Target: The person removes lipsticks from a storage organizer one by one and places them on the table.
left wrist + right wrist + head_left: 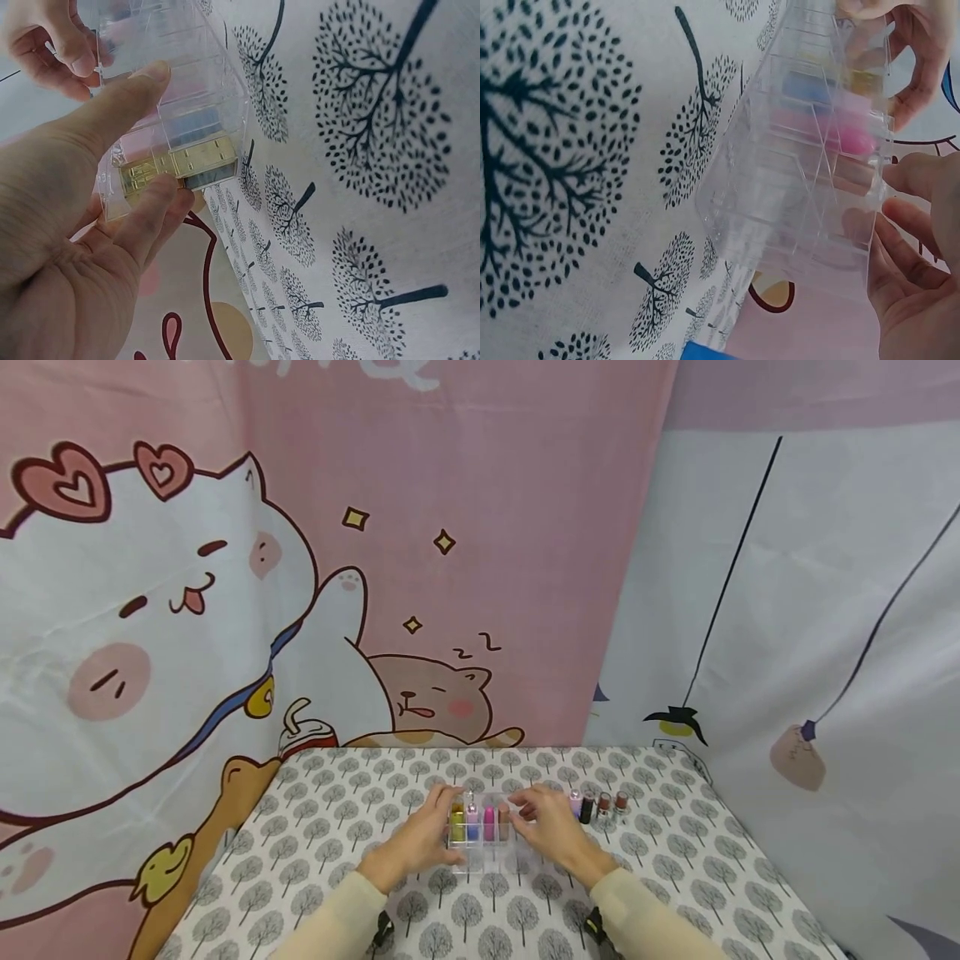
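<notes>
A clear plastic organizer [491,858] with small compartments stands on the table, holding a gold tube [202,156], a pink-and-blue tube [472,823], a magenta lipstick [489,824] and a brownish-pink lipstick [503,821] in its back row. My left hand [422,837] grips the organizer's left end, thumb on the near side and fingers by the gold tube. My right hand [552,828] is at the right back of the organizer. Its fingertips [900,174] are close to the top of the brownish-pink lipstick; whether they touch it is unclear through the plastic.
Right of my right hand stand a pale purple tube [575,803], a black tube [587,808] and two brown-topped lipsticks [603,807]. A tree-print cloth [337,860] covers the table. A cartoon curtain [525,568] hangs behind it.
</notes>
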Available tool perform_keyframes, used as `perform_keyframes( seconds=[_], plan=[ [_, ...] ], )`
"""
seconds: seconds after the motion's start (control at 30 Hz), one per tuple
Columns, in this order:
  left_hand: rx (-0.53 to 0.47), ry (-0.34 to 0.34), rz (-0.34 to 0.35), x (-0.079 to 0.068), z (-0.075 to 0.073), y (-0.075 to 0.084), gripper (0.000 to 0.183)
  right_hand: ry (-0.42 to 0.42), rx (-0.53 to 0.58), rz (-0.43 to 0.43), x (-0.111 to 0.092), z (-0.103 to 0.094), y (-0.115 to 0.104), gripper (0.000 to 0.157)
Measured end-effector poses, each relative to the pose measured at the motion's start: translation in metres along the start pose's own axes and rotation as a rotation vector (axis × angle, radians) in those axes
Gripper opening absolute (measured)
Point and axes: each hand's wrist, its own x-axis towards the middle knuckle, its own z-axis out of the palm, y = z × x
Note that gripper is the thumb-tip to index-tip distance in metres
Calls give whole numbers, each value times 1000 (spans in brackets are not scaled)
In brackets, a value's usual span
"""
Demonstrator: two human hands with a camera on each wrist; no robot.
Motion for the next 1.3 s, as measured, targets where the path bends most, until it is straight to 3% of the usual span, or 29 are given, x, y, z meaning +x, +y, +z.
perform_keyframes(
  seconds=[0.17,0.4,0.6,1.1,1.3],
  plan=[
    [-12,-5,-3,1,-3,1,119,-2,-24,-3,4,2,-3,25],
    [0,-14,0,4,1,-1,120,-2,-53,-6,5,11,-1,13],
    [17,-19,14,6,2,-1,121,36,-110,3,6,17,1,9],
    [4,-9,14,-1,1,-3,120,5,-55,45,7,20,-6,14],
    [8,-4,16,2,-1,-5,119,32,-68,55,9,21,-6,15]
  ],
)
